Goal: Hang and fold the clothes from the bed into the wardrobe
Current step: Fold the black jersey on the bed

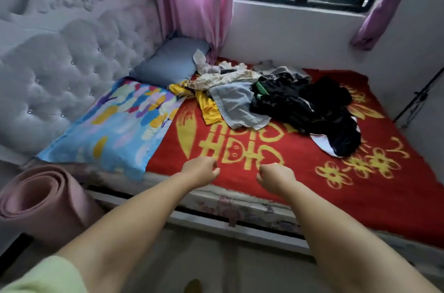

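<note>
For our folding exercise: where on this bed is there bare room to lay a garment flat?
Free: the red blanket between the near bed edge and the clothes pile, ahead of both hands, and its near right corner. Crowded: the pile by the window wall, and the colourful pillow on the left.

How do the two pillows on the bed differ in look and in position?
The near pillow has a bright print of many colours on light blue; the far pillow is plain grey-blue. The near pillow lies flat at the bed's edge; the far pillow sits in the corner by the pink curtain. Both lie along the tufted headboard.
</note>
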Demonstrator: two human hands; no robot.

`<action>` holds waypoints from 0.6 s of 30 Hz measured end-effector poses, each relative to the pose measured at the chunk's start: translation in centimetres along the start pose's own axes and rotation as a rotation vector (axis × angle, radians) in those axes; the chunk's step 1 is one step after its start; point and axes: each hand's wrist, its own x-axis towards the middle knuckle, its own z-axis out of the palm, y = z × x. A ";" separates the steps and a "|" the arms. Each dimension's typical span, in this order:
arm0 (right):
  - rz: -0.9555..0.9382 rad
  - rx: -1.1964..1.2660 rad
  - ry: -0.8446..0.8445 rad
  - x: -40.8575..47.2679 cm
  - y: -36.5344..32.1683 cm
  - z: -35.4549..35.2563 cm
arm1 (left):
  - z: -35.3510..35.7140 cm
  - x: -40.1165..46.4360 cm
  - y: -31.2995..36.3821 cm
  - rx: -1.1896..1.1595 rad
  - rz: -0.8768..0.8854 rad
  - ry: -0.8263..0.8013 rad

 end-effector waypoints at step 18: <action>0.336 0.132 0.023 14.8 20.0 -1.0 | 0.3 28.0 12.3 0.115 0.272 -0.149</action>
